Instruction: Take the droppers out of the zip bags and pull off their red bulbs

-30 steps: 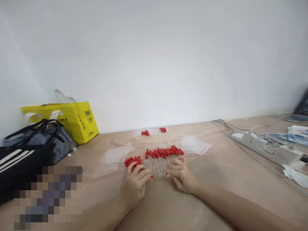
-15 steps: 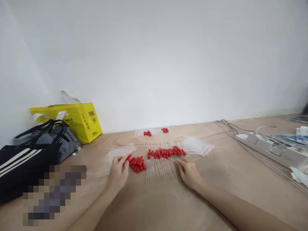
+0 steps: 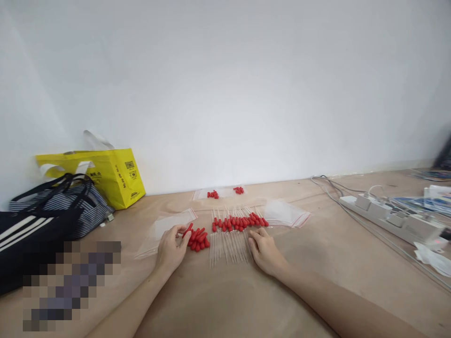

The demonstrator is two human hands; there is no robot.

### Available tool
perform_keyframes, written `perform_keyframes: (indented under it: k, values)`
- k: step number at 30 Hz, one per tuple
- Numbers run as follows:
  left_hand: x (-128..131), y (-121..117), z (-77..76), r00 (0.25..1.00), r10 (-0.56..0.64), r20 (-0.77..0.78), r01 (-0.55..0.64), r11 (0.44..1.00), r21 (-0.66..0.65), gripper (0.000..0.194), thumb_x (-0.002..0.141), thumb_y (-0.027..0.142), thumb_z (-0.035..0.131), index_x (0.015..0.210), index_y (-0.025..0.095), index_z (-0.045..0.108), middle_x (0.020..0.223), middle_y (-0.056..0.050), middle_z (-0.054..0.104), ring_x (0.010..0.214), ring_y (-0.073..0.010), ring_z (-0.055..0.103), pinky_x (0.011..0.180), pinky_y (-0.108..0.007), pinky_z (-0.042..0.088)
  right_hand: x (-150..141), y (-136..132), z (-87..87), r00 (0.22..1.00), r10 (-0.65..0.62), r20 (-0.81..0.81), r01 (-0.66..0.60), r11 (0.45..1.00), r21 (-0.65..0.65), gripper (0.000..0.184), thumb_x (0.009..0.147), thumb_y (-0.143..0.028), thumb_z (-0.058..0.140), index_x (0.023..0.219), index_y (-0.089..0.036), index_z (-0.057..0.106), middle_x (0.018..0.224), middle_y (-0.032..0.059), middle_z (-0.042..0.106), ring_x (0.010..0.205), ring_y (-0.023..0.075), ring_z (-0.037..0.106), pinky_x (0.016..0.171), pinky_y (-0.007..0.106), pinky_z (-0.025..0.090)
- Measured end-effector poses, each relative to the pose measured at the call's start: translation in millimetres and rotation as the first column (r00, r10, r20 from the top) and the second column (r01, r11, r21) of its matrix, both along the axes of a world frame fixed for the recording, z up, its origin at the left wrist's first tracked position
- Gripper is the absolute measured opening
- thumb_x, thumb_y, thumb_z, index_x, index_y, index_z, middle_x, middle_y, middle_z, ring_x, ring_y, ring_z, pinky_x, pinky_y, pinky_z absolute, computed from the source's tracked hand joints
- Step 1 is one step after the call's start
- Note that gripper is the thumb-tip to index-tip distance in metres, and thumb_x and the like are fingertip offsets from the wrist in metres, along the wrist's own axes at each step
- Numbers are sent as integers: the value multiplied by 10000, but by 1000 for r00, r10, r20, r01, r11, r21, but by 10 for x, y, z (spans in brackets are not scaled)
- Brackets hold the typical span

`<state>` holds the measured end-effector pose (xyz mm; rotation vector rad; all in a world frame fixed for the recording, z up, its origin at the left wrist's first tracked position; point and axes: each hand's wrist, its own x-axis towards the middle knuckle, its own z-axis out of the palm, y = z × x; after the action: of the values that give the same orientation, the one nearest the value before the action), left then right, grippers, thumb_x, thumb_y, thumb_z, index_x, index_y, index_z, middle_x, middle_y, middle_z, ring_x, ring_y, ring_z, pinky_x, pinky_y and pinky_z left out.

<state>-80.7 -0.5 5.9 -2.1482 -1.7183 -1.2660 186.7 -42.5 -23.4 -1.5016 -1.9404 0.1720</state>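
Observation:
My left hand [image 3: 172, 248] pinches a red rubber bulb [image 3: 189, 228] between thumb and fingers. It is at the left edge of a small pile of similar red bulbs [image 3: 199, 241]. To the right of that pile lies a row of thin clear dropper tubes [image 3: 229, 248], side by side. My right hand [image 3: 263, 249] is closed at the right end of this row, its fingertips touching the tubes; what they hold, if anything, is hidden. Behind the tubes runs a band of red bulbs [image 3: 239, 222], with more thin tubes [image 3: 243, 211] reaching away behind it.
Clear zip bags lie left [image 3: 172, 224] and right [image 3: 287, 214] of the tubes. Further back, two red bulb clusters rest on another clear bag [image 3: 225, 193]. A yellow bag [image 3: 130, 183] and a black bag [image 3: 38, 234] stand left; a power strip [image 3: 391, 218] with cables lies right.
The view has shifted slightly. My right hand has moved left, closer in against the tubes. The bulb in my left hand has tilted more upright.

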Motion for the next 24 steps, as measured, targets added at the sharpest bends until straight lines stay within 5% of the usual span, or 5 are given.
perform_keyframes:
  k: [12, 18, 24]
  values:
    - [30, -22, 85, 990, 22, -142, 1, 988, 156, 263, 775, 370, 404, 756, 175, 581, 744, -55, 629, 742, -210, 543, 708, -337, 409, 67, 23, -23, 995, 21, -96, -19, 999, 27, 226, 831, -159, 337, 830, -169, 563, 803, 66, 531, 793, 173, 506, 704, 286, 361]
    - [581, 64, 341, 918, -38, -396, -27, 987, -158, 182, 734, 325, 486, 670, 231, 629, 828, -27, 612, 888, -220, 502, 780, -352, 341, 133, -18, 47, 995, -36, -95, 33, 999, -26, 216, 815, -157, 363, 811, -177, 578, 840, 59, 554, 816, 175, 513, 724, 305, 332]
    - [1113, 269, 362, 894, -51, -445, -60, 971, -231, 296, 677, 450, 518, 538, 208, 618, 787, -53, 609, 905, -255, 499, 796, -395, 315, 171, -40, 106, 991, -64, -121, 57, 997, -54, 179, 792, -150, 398, 799, -175, 575, 831, 45, 554, 810, 166, 512, 740, 316, 304]
